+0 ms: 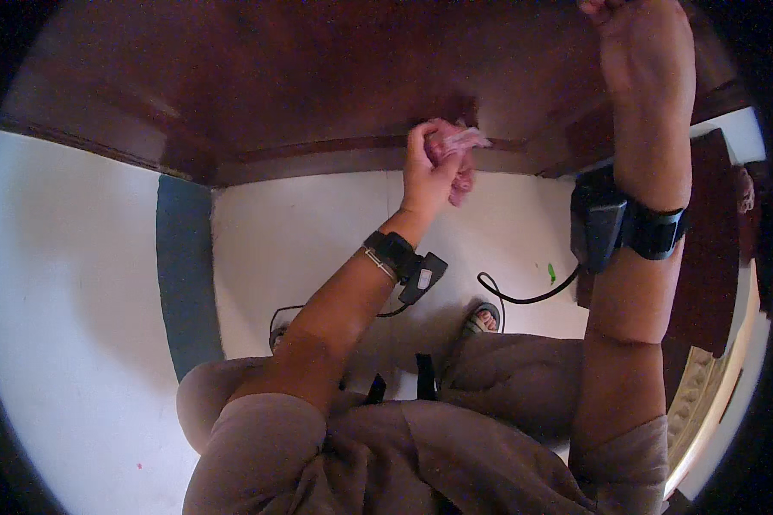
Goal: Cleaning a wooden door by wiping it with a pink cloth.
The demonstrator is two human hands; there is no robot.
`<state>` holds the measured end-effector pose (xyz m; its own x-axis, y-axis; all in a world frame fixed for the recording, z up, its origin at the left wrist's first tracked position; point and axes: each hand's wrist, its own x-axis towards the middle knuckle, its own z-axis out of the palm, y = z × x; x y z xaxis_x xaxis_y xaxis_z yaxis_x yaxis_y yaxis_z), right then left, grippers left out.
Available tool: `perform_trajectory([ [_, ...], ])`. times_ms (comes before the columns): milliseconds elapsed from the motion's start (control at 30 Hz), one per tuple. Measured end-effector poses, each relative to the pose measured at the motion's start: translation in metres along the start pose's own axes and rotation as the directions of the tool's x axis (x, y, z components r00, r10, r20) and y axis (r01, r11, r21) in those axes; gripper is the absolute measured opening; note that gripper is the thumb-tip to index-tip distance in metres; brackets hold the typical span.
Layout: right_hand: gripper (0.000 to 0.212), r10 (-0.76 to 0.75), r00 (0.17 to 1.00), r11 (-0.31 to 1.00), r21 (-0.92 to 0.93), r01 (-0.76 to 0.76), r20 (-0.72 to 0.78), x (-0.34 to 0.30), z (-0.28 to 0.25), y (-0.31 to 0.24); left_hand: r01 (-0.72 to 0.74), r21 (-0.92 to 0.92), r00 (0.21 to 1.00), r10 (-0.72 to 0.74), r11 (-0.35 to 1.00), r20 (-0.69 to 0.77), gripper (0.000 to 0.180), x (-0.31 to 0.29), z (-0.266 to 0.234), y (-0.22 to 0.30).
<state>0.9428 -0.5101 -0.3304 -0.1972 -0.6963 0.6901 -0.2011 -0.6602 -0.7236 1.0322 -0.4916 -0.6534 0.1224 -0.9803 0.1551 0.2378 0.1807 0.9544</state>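
My left hand (425,176) is closed around a crumpled pink cloth (459,146), its loose end sticking out to the right. The cloth is at the lower edge of a dark brown, glossy wooden panel (266,77), and reflections show on the wood. Up at the top right, my right hand (640,43) reaches to the picture's edge in front of the same dark wood. Its fingers are mostly cut off there, so what they touch or hold is hidden.
Below the panel lies a pale floor (318,232) with a dark blue-green strip (185,266) on the left. A small green scrap (551,275) lies near my sandalled foot (483,318). Dark wood furniture (704,257) stands at the right. Black cabled devices are strapped to both forearms.
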Motion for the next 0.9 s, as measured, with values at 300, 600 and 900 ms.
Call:
perform_trajectory([
  [300, 0.022, 0.108, 0.994, 0.968, 0.225, -0.111, 0.025, 0.015, -0.009, 0.023, -0.529, 0.141, 0.817, 0.547, 0.837, -0.182, 0.047, 0.059, -0.049, 0.122],
  [600, 0.021, 0.051, 0.997, 0.986, 0.161, -0.042, -0.054, 0.014, -0.025, 0.025, -0.593, 0.790, 0.800, 0.227, 0.155, 0.555, 0.041, 0.005, -0.046, 0.017],
  [900, 0.023, 0.207, 0.966, 0.961, 0.155, -0.231, 0.155, 0.025, -0.015, 0.014, -0.361, 0.121, 0.930, 0.346, 0.925, 0.128, 0.050, 0.025, -0.031, 0.115],
])
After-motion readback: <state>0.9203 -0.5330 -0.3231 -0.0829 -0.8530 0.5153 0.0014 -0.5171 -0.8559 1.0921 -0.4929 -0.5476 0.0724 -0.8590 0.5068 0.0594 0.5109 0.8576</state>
